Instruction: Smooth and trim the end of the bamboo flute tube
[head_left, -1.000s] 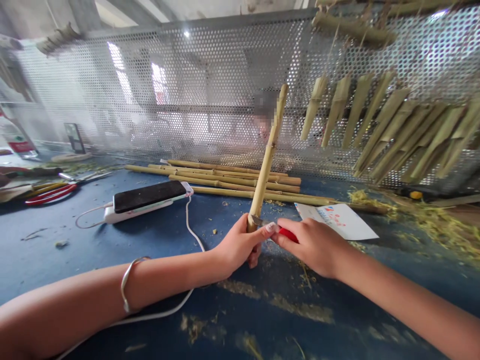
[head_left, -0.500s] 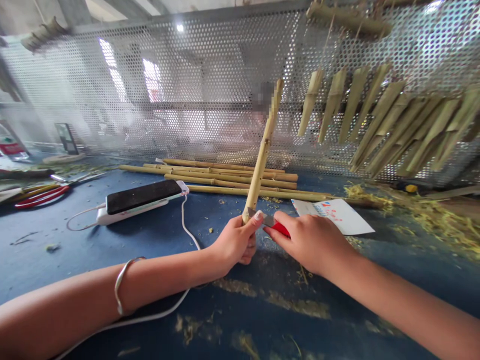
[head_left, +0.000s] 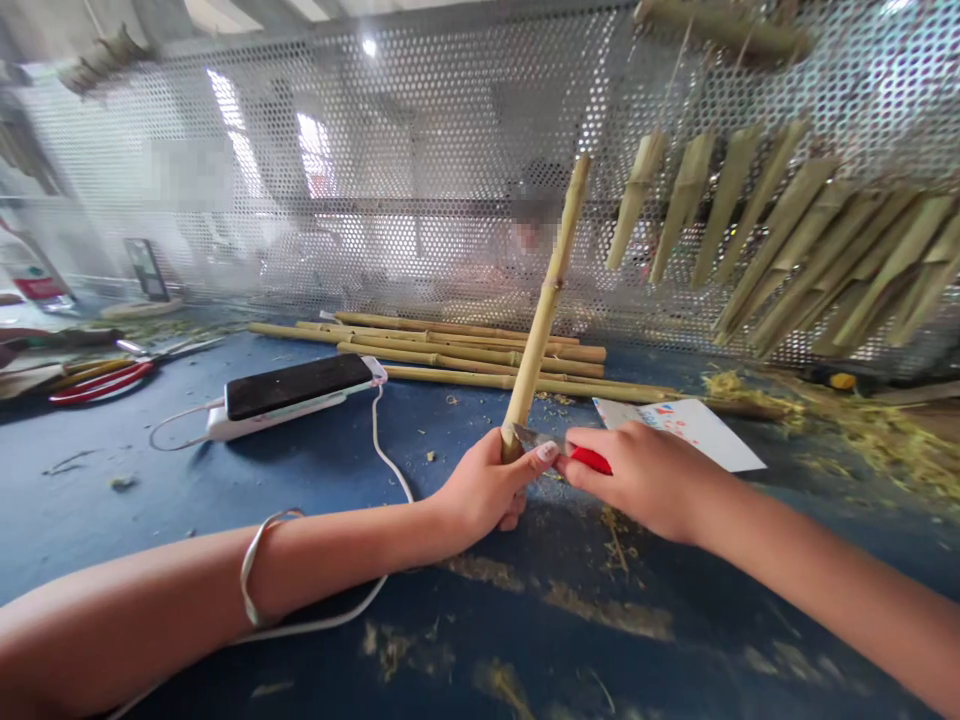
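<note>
Holding bamboo stick (head_left: 547, 300) w/ L hand (head_left: 478, 490), clamped nr lower end in closed grip. Tilted slightly, top leaning R & away, lower tip hidden in fist. Gripping knife (head_left: 592, 460) w/ R hand (head_left: 646, 480), closed round red handle. Set w/ blade (head_left: 529, 436) crosswise at stick, just above L fist; w/ L thumb beside blade. Can't tell depth of blade in stick (too small).

Lying behind on tabletop (head_left: 300, 490): several bamboo poles (head_left: 427, 357), approx. parallel, running L–R before perforated screen (head_left: 420, 120). To L: black phone (head_left: 300, 385) atop white power bank (head_left: 251, 424), w/ white cable (head_left: 388, 458) running down twd L forearm. Far L: red-handled tool (head_left: 105, 384), partly blurred; farther back, bottle (head_left: 36, 280) w/ red label. Just behind R hand: white card (head_left: 720, 435), partly covered. Farther R: heap of shavings (head_left: 885, 440). Hanging upper R agst screen: row of split bamboo pieces (head_left: 637, 195). Worn nr L wrist: silver bangle (head_left: 249, 570).
</note>
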